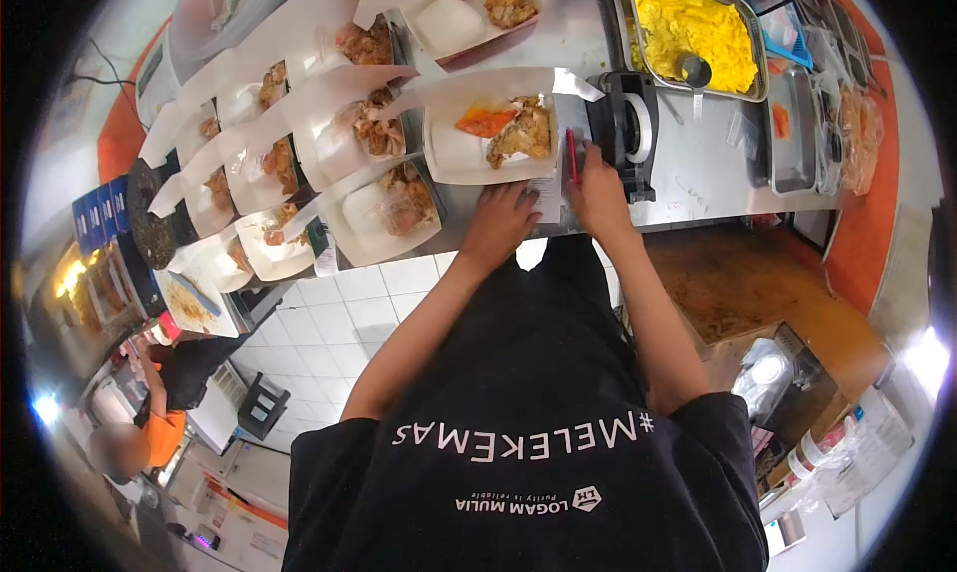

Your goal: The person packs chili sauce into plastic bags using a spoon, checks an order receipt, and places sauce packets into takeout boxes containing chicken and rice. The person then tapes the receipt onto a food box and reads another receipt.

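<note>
My right hand [600, 188] is closed around a red pen [572, 156], held upright beside a paper slip [546, 199]. On the slip's left side rests my left hand [503, 221], its fingers stretched out and holding nothing. The slip lies at the table's front edge, partly under an open white food box [439, 138]. In that box are a piece of fried chicken [522, 135] and an orange-red item [485, 122] that looks like a sauce packet. Just right of my right hand stands a black device with a white ring [638, 123], perhaps a tape dispenser.
Several open boxes with rice and chicken [394, 201] crowd the metal table's left side. A metal tray of yellow food [688, 18] stands at the back right, near an emptier metal tray [793, 148]. A co-worker in an orange top [164, 437] is at the lower left.
</note>
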Tool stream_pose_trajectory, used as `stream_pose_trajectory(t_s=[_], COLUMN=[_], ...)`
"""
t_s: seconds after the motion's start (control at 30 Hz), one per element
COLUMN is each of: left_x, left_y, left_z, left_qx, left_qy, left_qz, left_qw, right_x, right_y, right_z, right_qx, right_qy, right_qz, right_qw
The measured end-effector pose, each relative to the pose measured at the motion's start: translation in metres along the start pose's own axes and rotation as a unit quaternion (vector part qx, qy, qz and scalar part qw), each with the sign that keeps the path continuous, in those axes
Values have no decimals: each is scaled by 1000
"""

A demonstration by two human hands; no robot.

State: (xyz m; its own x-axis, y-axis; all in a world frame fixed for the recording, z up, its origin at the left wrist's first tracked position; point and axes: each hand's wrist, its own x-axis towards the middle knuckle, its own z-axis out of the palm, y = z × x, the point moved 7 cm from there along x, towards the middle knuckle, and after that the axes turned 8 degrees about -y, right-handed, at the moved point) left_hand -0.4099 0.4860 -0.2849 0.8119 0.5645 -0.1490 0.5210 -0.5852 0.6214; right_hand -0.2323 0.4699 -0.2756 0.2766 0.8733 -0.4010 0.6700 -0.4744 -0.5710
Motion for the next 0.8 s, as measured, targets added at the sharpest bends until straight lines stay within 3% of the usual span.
stream_pose_trajectory(t_s=[0.13, 0.23, 0.33, 0.53, 0.63, 0.73, 0.8], left_x=[-4, -4, -5, -5, -6, -7, -8], left_y=[0, 2, 2, 2, 4, 4, 3], left_z=[4, 3, 2, -1, -3, -2, -2], left_qx=[2, -2, -3, -8, -5, -7, -10], left_qy=[31, 39, 57, 71, 84, 101, 102], left_qz=[-6, -24, -25, -19, -9, 7, 10], left_qw=[1000, 999, 998, 997, 996, 995, 995], right_x=[-26, -28, -25, -48, -55, -55, -57], right_y=[2, 2, 14, 6, 4, 5, 3], right_z=[-4, -3, 14, 15, 15, 24, 12], right_qx=[-23, 209, 295, 300, 293, 313, 282], right_qy=[-29, -15, -31, 9, 85, 40, 98], right_qz=[-55, -26, 10, -75, -109, -117, -128], right_qw=[998, 977, 955, 951, 946, 942, 946])
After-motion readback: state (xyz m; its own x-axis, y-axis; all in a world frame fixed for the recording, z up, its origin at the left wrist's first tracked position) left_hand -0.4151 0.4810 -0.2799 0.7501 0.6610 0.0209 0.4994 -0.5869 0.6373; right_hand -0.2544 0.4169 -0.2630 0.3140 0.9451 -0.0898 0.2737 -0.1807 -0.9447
